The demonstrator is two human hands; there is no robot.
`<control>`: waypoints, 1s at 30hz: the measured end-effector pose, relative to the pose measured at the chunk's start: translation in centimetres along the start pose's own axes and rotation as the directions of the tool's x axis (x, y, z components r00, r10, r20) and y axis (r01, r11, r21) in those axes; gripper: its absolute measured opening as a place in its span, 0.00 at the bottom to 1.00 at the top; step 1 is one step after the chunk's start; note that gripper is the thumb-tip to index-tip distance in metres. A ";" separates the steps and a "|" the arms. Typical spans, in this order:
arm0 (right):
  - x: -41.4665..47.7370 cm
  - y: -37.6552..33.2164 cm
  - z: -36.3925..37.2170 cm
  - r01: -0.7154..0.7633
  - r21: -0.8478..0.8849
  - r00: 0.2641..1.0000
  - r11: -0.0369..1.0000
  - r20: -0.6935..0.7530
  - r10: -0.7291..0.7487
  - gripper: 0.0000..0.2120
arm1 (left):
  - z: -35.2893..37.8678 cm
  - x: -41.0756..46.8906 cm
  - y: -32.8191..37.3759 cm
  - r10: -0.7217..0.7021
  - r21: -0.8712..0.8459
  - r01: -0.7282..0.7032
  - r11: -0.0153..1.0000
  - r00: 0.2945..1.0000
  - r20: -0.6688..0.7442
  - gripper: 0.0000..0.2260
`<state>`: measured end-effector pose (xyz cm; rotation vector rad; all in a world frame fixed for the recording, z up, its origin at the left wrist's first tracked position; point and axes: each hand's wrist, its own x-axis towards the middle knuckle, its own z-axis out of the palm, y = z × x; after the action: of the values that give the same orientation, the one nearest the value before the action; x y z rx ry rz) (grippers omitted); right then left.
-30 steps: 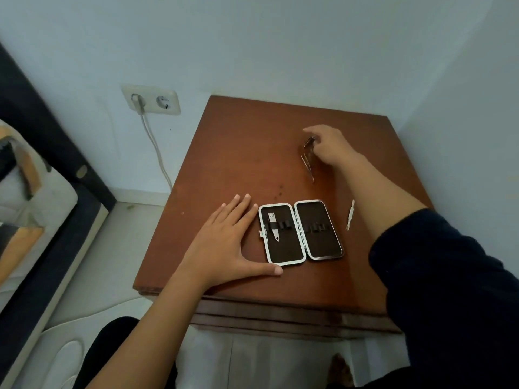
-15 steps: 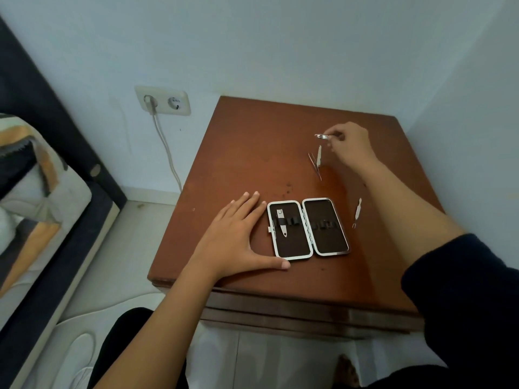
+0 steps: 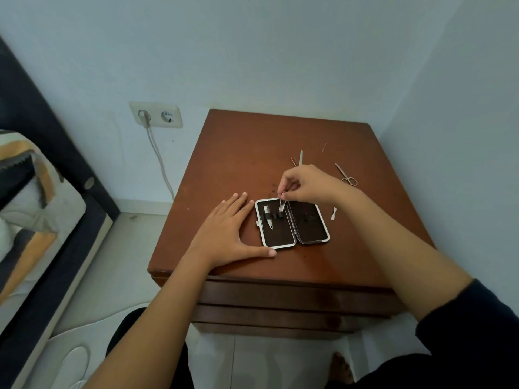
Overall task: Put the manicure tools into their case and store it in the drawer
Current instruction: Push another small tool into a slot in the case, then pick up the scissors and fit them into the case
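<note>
Here a slim metal tool (image 3: 281,205), likely tweezers though too small to be named surely, is pinched at its top end by the right hand (image 3: 306,184) and held tip-down over the left half of the open manicure case (image 3: 291,222). The case lies flat near the front edge of the bench (image 3: 238,153), roughly at the middle. The left hand (image 3: 224,231) is laid flat and released on the bench, fingers spread, its fingertips at the case's left rim and its thumb just under the front left corner; nothing is grasped by it.

One tool, seemingly nail clippers (image 3: 268,217), is already seated under the elastic loops of the left half. The right half appears unfilled. Small scissors (image 3: 346,174) lie towards the back right of the bench, a small white tool (image 3: 333,213) lies just right of the case, and two thin implements (image 3: 298,159) lie behind the right hand.

The loop could be missed by the tool tip, since the loops are narrow and dark against a dark lining; the tool could then slide loose. The case could also be nudged should the bracing hand slacken.

The loops cannot be counted, and the tool's tip is hard to separate from them. The drawer fronts are seen only edge-on below the bench top, and no handle can be made out.
</note>
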<state>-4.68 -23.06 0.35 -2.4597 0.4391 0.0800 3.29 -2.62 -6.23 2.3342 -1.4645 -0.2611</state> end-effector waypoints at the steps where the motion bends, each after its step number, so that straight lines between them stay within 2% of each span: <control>1: 0.2 -0.2 0.1 0.006 -0.029 1.000 1.000 0.014 -0.005 0.04 | 0.0 0.0 0.0 0.002 -0.001 -0.002 1.000 1.000 -0.003 0.55; 8: 0.9 -0.7 1.4 0.097 -0.249 0.992 0.964 0.105 -0.073 0.06 | 0.2 0.1 -0.3 0.015 0.011 -0.015 1.000 1.000 -0.017 0.54; 14: -1.0 0.1 2.4 0.149 -0.211 0.988 0.966 -0.005 -0.153 0.08 | 0.4 0.3 -0.5 0.018 0.022 -0.017 1.000 1.000 -0.025 0.56; 16: -1.8 0.6 2.1 0.134 -0.167 0.984 0.977 -0.092 -0.151 0.07 | 0.4 0.3 -0.5 0.016 0.021 -0.016 1.000 1.000 -0.018 0.56; 18: -2.4 1.9 1.1 0.050 -0.075 0.950 0.996 -0.303 -0.070 0.06 | 0.4 0.3 -0.6 0.013 0.023 -0.013 1.000 1.000 -0.011 0.56; 20: -3.1 4.2 -0.2 -0.085 0.047 0.846 0.995 -0.524 0.097 0.05 | 0.4 0.3 -0.6 0.011 0.027 -0.011 1.000 1.000 -0.006 0.56; 21: -3.4 5.6 -0.9 -0.159 0.107 0.787 0.981 -0.587 0.191 0.05 | 0.3 0.3 -0.5 0.011 0.027 -0.011 1.000 1.000 -0.004 0.56; 23: -4.0 8.2 -1.9 -0.299 0.181 0.692 0.937 -0.635 0.344 0.04 | 0.3 0.3 -0.5 0.013 0.025 -0.012 1.000 1.000 -0.004 0.56; 25: -4.2 10.3 -2.3 -0.376 0.230 0.640 0.897 -0.636 0.431 0.04 | 0.3 0.3 -0.6 0.014 0.031 -0.014 0.999 1.000 -0.001 0.56; 30: -3.0 11.4 -2.4 -0.431 0.305 0.629 0.849 -0.572 0.526 0.08 | 0.4 0.3 -0.6 0.016 0.033 -0.016 0.999 1.000 -0.010 0.56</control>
<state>-11.37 -32.09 -3.84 -2.0982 1.3568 -0.5791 3.80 -2.78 -6.82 2.3457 -1.4928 -0.2220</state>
